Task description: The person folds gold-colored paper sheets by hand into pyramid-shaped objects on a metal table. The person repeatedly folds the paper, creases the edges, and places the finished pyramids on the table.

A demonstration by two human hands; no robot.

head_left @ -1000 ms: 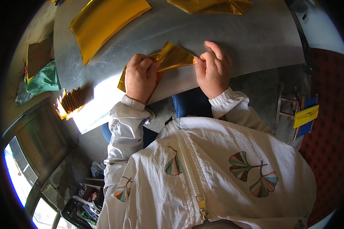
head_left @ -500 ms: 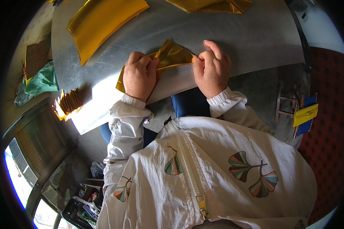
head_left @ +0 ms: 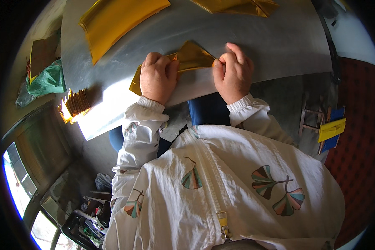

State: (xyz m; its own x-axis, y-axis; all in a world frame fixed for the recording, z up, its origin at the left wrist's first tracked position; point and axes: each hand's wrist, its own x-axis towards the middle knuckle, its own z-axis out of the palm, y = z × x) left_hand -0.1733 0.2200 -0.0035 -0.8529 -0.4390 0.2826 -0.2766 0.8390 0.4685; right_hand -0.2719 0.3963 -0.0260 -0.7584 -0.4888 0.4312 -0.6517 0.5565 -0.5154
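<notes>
Together, left hand (head_left: pixel 157 79), right hand (head_left: pixel 234 76), each grip pinching gold foil (head_left: pixel 193 57), table (head_left: pixel 281 50) beneath.

The folded gold sheet (head_left: pixel 193 58) looks like glossy metallic paper; the tabletop (head_left: pixel 289 50) is smooth, softly shining metal; the zip-front jacket (head_left: pixel 233 166), crinkled matt cloth; the green bag (head_left: pixel 48 80), thin wrinkled plastic.

Left hand (head_left: pixel 158 79) back up, fingers curled; right hand (head_left: pixel 234 76) in thumb-and-finger pinch, one finger extended.
</notes>
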